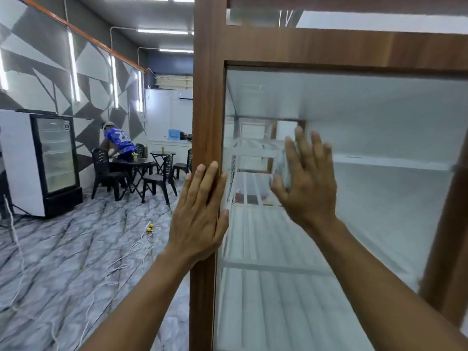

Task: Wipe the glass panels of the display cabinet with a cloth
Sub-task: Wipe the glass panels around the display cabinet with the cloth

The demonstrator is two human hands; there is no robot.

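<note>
Fingers straight and spread, your right hand [307, 183] is pressing flat on the glass panel [379, 198] near its left edge, left hand [200, 211] fingers together, bracing the wooden post [207, 97]; keep pressure even, strokes overlapping, though no cloth is clearly showing.

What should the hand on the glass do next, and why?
Probably slide the right hand sideways across the glass panel: it lies flat there, fingers spread, while the left hand rests on the wooden frame. Whether a cloth sits under the palm is unclear.
</note>
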